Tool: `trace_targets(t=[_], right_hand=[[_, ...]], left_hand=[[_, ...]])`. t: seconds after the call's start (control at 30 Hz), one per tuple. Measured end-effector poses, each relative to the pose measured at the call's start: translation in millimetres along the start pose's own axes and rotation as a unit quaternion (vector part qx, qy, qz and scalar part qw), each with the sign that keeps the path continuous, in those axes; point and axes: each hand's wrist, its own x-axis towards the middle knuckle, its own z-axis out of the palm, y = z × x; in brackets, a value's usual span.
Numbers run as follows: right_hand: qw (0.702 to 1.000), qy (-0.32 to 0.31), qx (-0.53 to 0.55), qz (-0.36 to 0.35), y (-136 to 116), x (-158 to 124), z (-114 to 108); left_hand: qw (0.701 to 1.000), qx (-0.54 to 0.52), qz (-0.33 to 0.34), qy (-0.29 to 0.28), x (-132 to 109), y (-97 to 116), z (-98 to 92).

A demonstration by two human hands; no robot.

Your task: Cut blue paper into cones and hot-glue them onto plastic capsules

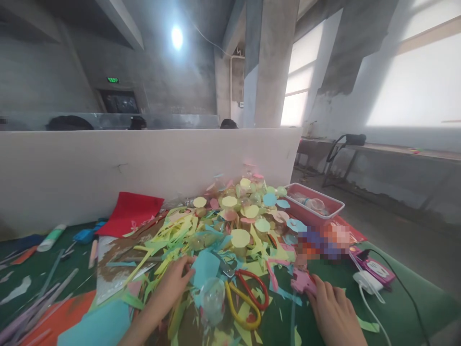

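Scraps of coloured paper [201, 230] heap across the green table [403, 307] in the head view. The left hand [175, 281] lies on a blue paper piece [205, 269], fingers curled at its edge, grip loose. The right hand [333, 310] pinches a pink cut-out [302, 282] in a closed grip. Scissors [247, 298] with red and yellow handles lie between the hands, beside a clear plastic dome [213, 298].
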Motion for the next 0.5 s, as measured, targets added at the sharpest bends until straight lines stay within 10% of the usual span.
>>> trace_targets(t=[0.27,0.5], right_hand=[[0.986,0.047,0.162,-0.009,-13,21,-40],[0.869,-0.081,0.488,0.009,-87,85,-129]], left_hand=[[0.979,-0.122,-0.090,0.137,-34,33,-53.0],[0.970,-0.166,-0.054,0.171,-70,86,-69.3]])
